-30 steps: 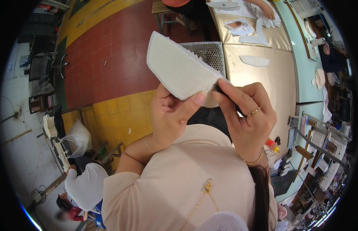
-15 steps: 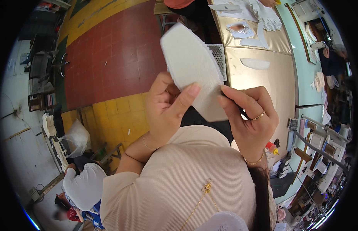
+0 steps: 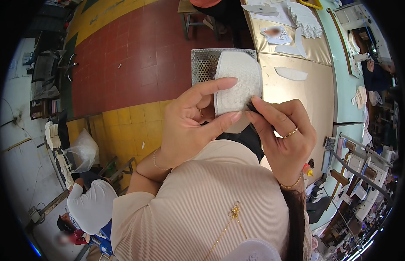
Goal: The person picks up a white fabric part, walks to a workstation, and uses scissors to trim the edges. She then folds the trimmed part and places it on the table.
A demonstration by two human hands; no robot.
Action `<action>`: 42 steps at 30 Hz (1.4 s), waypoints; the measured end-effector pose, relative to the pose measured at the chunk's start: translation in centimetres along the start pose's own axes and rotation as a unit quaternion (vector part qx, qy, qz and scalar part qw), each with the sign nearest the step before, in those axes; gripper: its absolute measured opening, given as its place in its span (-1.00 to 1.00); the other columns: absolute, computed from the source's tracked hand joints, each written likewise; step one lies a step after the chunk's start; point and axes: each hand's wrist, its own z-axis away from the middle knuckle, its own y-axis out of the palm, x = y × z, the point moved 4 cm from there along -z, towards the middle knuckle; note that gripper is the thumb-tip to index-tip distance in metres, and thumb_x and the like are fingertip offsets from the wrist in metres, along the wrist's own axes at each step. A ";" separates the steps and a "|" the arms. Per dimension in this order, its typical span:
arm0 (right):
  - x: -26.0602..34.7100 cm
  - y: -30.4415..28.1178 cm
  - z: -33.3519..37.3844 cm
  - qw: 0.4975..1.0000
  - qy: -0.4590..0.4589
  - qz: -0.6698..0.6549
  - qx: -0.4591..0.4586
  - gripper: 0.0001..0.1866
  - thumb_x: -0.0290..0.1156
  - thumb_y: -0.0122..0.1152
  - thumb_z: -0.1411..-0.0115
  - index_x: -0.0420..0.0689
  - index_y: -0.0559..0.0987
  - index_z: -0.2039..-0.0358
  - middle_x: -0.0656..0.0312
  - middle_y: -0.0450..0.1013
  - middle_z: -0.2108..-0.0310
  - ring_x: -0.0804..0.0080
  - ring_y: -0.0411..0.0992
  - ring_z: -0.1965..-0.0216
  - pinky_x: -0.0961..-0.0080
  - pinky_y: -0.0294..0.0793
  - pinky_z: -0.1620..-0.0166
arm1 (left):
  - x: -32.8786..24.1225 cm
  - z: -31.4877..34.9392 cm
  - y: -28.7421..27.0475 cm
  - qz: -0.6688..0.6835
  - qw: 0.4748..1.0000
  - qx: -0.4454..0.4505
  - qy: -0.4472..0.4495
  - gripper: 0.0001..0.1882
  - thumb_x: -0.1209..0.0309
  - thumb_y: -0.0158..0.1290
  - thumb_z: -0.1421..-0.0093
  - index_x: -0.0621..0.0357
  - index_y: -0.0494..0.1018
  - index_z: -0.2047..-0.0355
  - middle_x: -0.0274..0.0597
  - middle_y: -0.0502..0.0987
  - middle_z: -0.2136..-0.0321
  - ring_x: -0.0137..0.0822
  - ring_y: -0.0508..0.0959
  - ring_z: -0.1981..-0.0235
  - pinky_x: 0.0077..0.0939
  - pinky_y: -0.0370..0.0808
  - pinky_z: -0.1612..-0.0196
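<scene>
In front of my chest, my left hand (image 3: 189, 119) grips a white fabric piece (image 3: 238, 71) with angled ends and a faint stitched patch near its middle. The thumb and forefinger press on its upper face; the other fingers go behind. At the right edge of the piece, my right hand (image 3: 286, 137) pinches a small dark tool (image 3: 255, 110) between thumb and fingers. Its tip touches or nearly touches the edge. Most of the tool lies hidden inside the hand, so its kind cannot be made out.
Beyond the piece stands a perforated grey crate (image 3: 204, 61). To the right, a gold-covered table (image 3: 294, 98) bears a stack of white cut pieces (image 3: 308, 19) and a loose one (image 3: 291, 73). A red-and-yellow bottle (image 3: 308, 170) is near my right wrist. One person (image 3: 92, 206) sits lower left, another at the top.
The white piece has tipped and come lower, its far end swinging right and now looking shorter. My left forefinger has moved onto its face. The right hand still pinches the dark tool.
</scene>
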 end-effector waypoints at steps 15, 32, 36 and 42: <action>0.4 0.4 0.0 0.999 0.026 0.009 0.020 -0.66 -0.57 0.44 0.17 -0.16 0.65 0.28 0.30 0.39 0.56 0.59 0.35 0.61 0.68 0.31 0.60 | -0.3 0.2 -0.2 -0.078 0.995 -0.011 0.064 -0.57 0.66 0.10 -0.11 0.27 0.37 -0.03 -0.08 0.55 0.18 -0.43 0.56 0.19 -0.59 0.50 0.09; -2.2 2.3 1.6 0.998 0.056 -0.019 0.020 -0.74 -0.55 0.42 0.13 -0.12 0.64 0.34 0.29 0.38 0.58 0.53 0.35 0.68 0.61 0.33 0.61 | 2.7 -0.3 -1.9 -0.118 0.992 -0.038 -0.007 -0.51 0.63 0.15 -0.10 0.30 0.30 -0.06 -0.11 0.57 0.27 -0.60 0.51 0.43 -0.80 0.39 0.49; -2.0 2.0 1.5 0.998 0.057 -0.022 0.010 -0.79 -0.45 0.40 0.11 -0.10 0.63 0.37 0.36 0.36 0.58 0.48 0.38 0.66 0.59 0.35 0.60 | 2.2 -0.4 -1.9 -0.075 0.996 -0.035 -0.019 -0.55 0.63 0.14 -0.11 0.31 0.32 -0.02 -0.12 0.56 0.26 -0.58 0.52 0.36 -0.78 0.41 0.43; -1.3 1.0 1.2 0.996 0.078 -0.030 0.008 -0.74 -0.52 0.41 0.11 -0.13 0.64 0.33 0.29 0.38 0.57 0.50 0.39 0.66 0.62 0.36 0.61 | 1.7 -0.4 -1.2 -0.058 0.998 -0.003 -0.010 -0.59 0.63 0.10 -0.14 0.26 0.34 -0.02 -0.16 0.55 0.22 -0.53 0.52 0.25 -0.72 0.45 0.26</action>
